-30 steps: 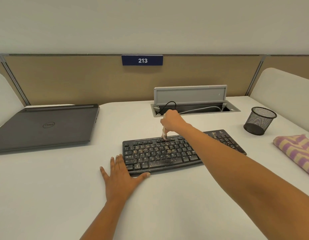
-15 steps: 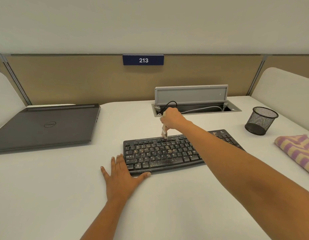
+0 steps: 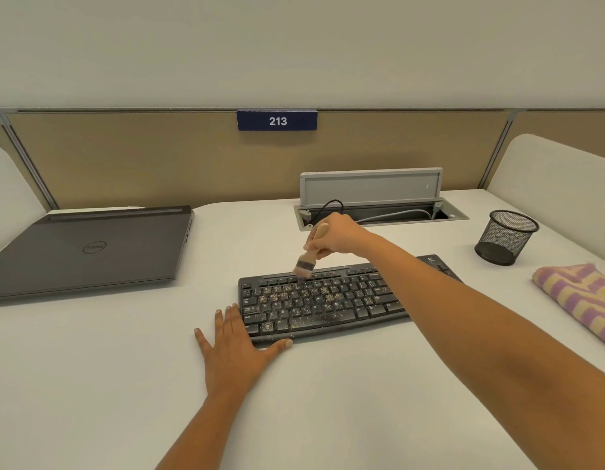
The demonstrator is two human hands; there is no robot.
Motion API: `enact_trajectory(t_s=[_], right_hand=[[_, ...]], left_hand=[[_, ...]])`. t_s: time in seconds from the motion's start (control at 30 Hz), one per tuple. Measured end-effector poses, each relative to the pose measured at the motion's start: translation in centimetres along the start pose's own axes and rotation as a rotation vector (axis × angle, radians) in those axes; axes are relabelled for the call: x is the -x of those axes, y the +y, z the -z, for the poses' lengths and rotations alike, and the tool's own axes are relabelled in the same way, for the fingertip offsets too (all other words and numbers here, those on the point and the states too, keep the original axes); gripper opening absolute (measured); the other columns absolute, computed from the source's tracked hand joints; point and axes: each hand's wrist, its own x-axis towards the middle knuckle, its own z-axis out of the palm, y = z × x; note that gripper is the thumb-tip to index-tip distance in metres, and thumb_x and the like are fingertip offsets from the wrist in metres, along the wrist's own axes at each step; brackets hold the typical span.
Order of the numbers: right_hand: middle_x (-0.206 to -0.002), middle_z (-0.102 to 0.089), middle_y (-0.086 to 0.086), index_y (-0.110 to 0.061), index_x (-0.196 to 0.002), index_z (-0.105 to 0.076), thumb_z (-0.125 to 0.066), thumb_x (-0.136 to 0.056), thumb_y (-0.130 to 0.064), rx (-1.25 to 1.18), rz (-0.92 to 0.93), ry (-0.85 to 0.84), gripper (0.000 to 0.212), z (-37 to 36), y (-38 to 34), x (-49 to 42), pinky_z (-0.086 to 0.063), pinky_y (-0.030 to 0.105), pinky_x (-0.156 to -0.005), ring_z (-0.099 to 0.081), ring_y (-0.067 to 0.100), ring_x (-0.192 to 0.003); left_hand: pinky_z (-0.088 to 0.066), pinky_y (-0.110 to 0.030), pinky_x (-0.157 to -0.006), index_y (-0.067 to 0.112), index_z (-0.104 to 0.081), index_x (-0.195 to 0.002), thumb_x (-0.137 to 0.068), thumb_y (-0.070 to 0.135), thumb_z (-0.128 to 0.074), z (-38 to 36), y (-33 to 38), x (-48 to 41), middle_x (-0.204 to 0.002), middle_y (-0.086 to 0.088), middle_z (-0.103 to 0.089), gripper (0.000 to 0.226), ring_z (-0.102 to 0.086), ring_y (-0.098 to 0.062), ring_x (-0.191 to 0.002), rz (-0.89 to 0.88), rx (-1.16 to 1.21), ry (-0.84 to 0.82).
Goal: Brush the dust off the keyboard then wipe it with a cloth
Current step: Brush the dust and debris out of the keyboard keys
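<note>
The flat black plastic keyboard (image 3: 328,300) lies mid-desk, long axis running left to right, its keys speckled with pale gritty dust. Over its far row hangs the small wooden-handled brush (image 3: 306,264), bristles tipped down, at or just above the function keys. The dust sits nearer the person, so I'd say the stroke pulls toward them. The right hand (image 3: 335,237) curls round the handle. The left hand (image 3: 236,344) lies flat, thumb against the near left corner. The soft purple-and-yellow striped cloth (image 3: 579,293) waits well off right.

Office cubicle: numbered partition (image 3: 158,157), laptop (image 3: 90,247)
</note>
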Motion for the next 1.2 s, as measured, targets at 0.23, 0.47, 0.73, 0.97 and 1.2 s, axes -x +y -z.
enact_trajectory(t_s=[0.23, 0.47, 0.73, 0.97, 1.2], right_hand=[[-0.103, -0.069, 0.018, 0.004, -0.107, -0.065, -0.070, -0.081, -0.006, 0.162, -0.081, -0.044, 0.029, 0.8, 0.8, 0.1, -0.058, 0.028, -0.074, -0.070, 0.026, -0.082], [-0.106, -0.068, 0.013, 0.003, -0.109, -0.064, -0.068, -0.084, -0.019, 0.336, -0.168, 0.100, 0.033, 2.3, 1.6, 0.7, -0.054, 0.032, -0.086, -0.067, 0.025, -0.098], [-0.086, -0.061, 0.014, 0.002, -0.097, -0.059, -0.048, -0.094, -0.018, 0.258, -0.102, 0.241, 0.023, 0.9, 1.2, -0.4, -0.042, 0.025, -0.055, -0.055, 0.022, -0.074], [-0.092, -0.063, 0.014, 0.006, -0.111, -0.059, -0.047, -0.094, -0.012, 0.091, -0.179, 0.159, 0.027, -0.5, 0.9, -0.1, -0.052, 0.029, -0.063, -0.062, 0.025, -0.082], [-0.056, -0.059, 0.005, 0.004, -0.103, -0.064, -0.043, -0.095, -0.014, 0.207, -0.144, 0.107, 0.028, 0.3, -0.2, -0.2, -0.039, 0.019, -0.045, -0.058, 0.016, -0.053]], left_hand=[[0.005, -0.054, -0.114, 0.012, -0.007, -0.151, -0.039, 0.099, -0.001, 0.0, -0.1, 0.0, -0.160, -0.001, -0.011, 0.142, 0.002, -0.018, -0.147, 0.001, -0.005, -0.006], [0.006, -0.054, -0.115, 0.011, -0.004, -0.152, -0.038, 0.098, 0.001, 0.0, 0.0, 0.1, -0.160, -0.001, -0.009, 0.143, 0.004, -0.017, -0.147, 0.006, -0.021, -0.016], [0.005, -0.054, -0.115, 0.011, -0.003, -0.151, -0.038, 0.098, 0.001, 0.0, 0.1, 0.1, -0.160, -0.001, -0.009, 0.143, 0.003, -0.017, -0.147, 0.008, -0.025, -0.017], [0.005, -0.054, -0.115, 0.011, -0.004, -0.151, -0.038, 0.098, 0.001, 0.1, 0.1, 0.1, -0.160, -0.001, -0.009, 0.143, 0.003, -0.017, -0.147, 0.012, -0.028, -0.018], [0.005, -0.054, -0.115, 0.012, -0.006, -0.151, -0.037, 0.099, 0.002, 0.0, 0.0, 0.0, -0.160, 0.000, -0.010, 0.144, 0.003, -0.017, -0.147, 0.010, -0.019, -0.010]])
